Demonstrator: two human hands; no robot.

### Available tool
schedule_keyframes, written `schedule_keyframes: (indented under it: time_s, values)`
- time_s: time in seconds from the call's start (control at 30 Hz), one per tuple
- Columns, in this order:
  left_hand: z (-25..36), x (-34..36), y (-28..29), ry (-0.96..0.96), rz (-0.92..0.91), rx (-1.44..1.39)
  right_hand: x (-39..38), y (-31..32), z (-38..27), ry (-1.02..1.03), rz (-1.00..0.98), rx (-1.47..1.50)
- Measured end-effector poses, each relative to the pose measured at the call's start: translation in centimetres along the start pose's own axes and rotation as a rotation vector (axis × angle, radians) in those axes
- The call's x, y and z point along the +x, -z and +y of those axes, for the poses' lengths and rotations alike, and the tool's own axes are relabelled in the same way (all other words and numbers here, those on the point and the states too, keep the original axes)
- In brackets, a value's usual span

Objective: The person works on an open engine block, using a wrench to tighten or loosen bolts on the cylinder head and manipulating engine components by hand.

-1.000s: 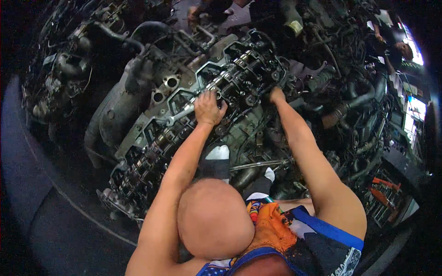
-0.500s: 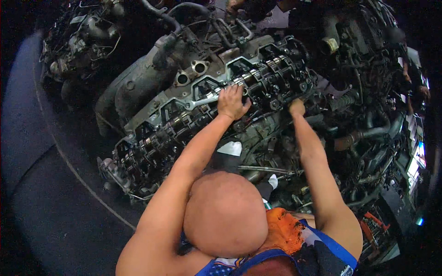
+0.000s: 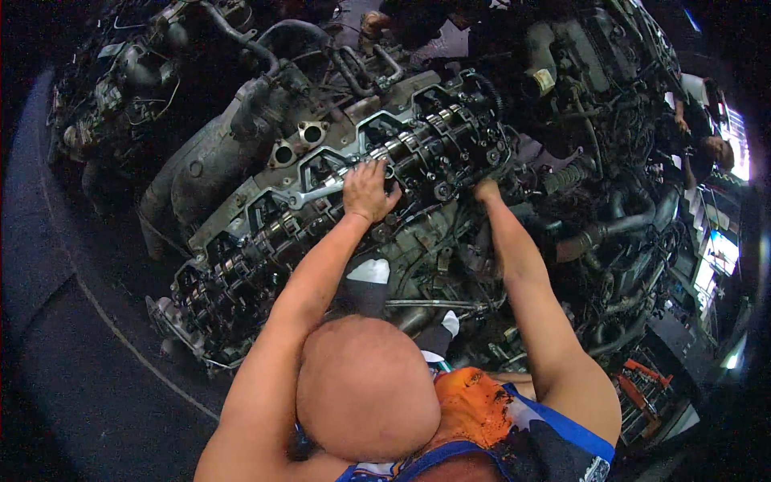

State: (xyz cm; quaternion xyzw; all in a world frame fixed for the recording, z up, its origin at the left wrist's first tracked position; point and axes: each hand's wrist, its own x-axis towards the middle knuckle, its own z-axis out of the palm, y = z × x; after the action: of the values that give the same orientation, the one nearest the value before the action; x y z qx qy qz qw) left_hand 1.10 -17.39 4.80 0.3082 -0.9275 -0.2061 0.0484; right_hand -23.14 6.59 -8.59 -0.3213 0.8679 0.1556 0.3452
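Fingers point(image 3: 369, 171) of left hand point(image 3: 367, 195) atop engine point(image 3: 315, 214), thumb point(image 3: 394, 195) apart; right hand point(image 3: 487, 192) alongside

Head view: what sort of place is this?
Probably an engine repair workshop, or possibly a dismantling yard: a large opened-up engine lies in front, a silver wrench shows beside the left hand, and more dark machinery stands beyond.

A shiny silver wrench point(image 3: 319, 193) slants atop a long, grimy dark engine point(image 3: 281, 233) with exposed shafts.
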Motion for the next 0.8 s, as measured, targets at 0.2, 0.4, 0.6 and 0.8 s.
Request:
schedule_keyframes:
  time_s: [0.2,0.4,0.6,0.8]
  values:
    - [-0.3,-0.1,0.0,0.02,-0.032,-0.026,-4.1,4.1,-6.4,-0.449,0.265,0.347]
    - [1.6,0.9,-0.6,-0.017,0.023,-0.1,1.0,-0.5,1.9,0.169,0.032,-0.295]
    - [0.1,-0.1,-0.3,0.006,0.037,-0.031,-2.2,2.2,-2.4,-0.068,0.18,0.09]
    - [0.7,0.1,-0.3,0.017,-0.075,-0.051,-1.9,1.0,-0.9,-0.387,0.214,0.426]
